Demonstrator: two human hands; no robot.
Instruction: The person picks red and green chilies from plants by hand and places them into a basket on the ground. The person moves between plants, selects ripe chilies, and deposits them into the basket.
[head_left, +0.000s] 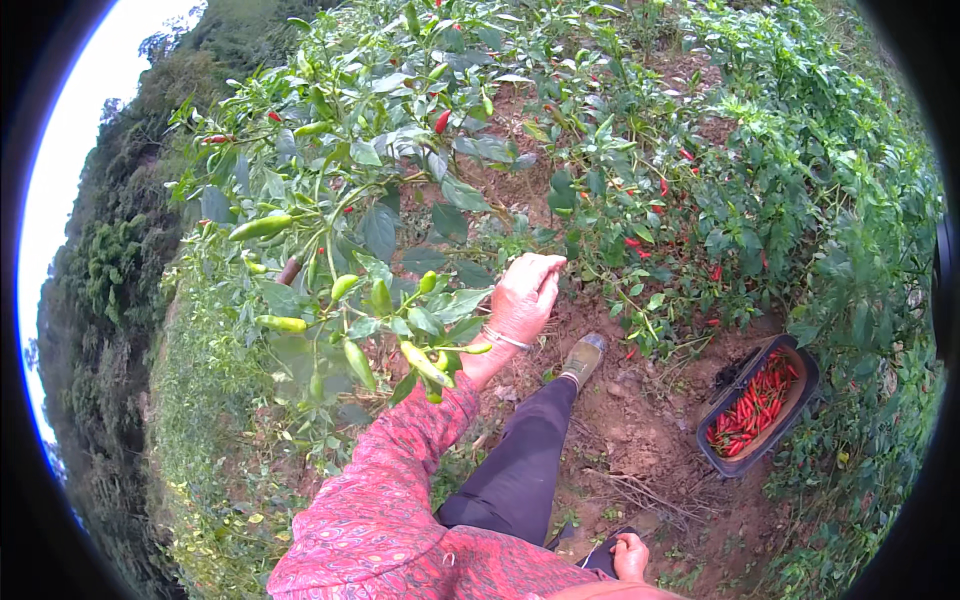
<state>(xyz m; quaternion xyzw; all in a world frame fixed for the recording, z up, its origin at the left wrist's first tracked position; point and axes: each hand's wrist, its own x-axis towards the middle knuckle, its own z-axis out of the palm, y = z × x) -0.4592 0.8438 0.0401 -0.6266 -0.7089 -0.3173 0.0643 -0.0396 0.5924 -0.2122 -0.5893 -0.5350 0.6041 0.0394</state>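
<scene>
My left hand (525, 296), with a pale bracelet (506, 337) at the wrist, reaches in among the chili plants. Its fingers are curled and point away from me; whether anything is in them is hidden. Just left of it hangs a chili branch with green leaves and several green chilies (426, 364). Farther up, a red chili (442, 121) hangs on the same side. Low in the view, my right hand (630, 557) is loosely curled by my leg, and its grip cannot be made out.
A dark plastic basket (806, 382) holding red chilies (754, 409) sits on the soil to the right. My shoe (583, 358) stands on bare earth (630, 420). Dry twigs (652, 496) lie nearby. Dense chili plants (817, 187) line the right side; trees (112, 262) rise at left.
</scene>
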